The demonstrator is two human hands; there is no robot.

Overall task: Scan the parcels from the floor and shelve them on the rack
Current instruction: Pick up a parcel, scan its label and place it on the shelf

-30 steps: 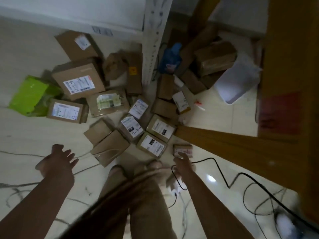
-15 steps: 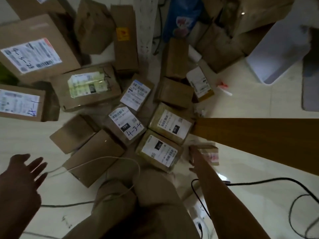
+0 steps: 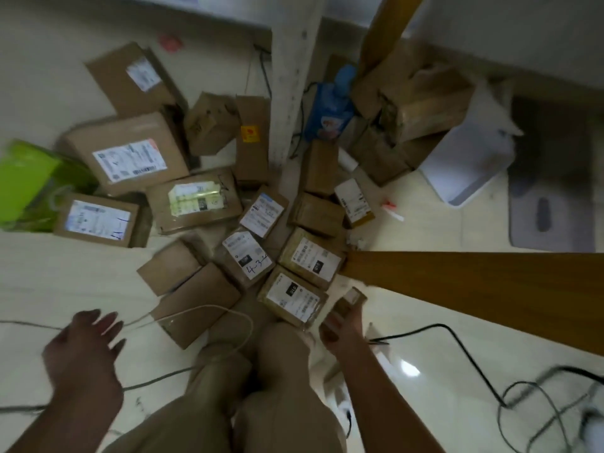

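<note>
A pale glossy floor (image 3: 65, 273) carries a scatter of cardboard parcels (image 3: 196, 204) around a white post (image 3: 291, 93); most show white labels face up; a green bag (image 3: 29, 181) lies at the far left; a wooden board (image 3: 474, 289) runs in from the right. The right hand (image 3: 340, 331) grips a small parcel (image 3: 348, 304), tilted, just beside a labelled box at the near edge of the pile and close to the board's end. The left hand (image 3: 81, 351) holds nothing, its fingers spread over the floor near a pale cable (image 3: 228, 313); a black cable (image 3: 457, 341) trails to the right.
</note>
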